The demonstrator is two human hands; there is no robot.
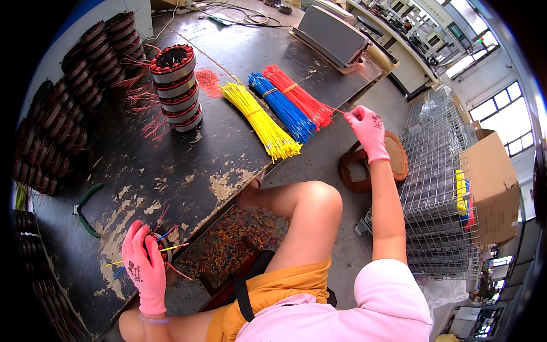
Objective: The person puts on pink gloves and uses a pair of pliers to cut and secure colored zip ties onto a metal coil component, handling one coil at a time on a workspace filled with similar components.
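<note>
My left hand (143,268), in a pink glove, is wrapped round a small motor stator (166,255) at the near left of the table. Blue, yellow and red wires stick out of it; the hand hides much of it. Out to the right, my gloved right hand (370,135) pinches the end of a red wire (338,112) that reaches back to the red wire bundle (285,82). Beside that bundle lie a blue wire bundle (280,108) and a yellow wire bundle (256,121), with bands round them.
A stator stack (179,102) stands behind, with more stacks (54,128) along the left. Green-handled pliers (85,212) lie on the worn table (154,176). Coloured scraps (228,242) gather below its edge. A wooden stool (397,155) and a wire cage (436,199) stand at right.
</note>
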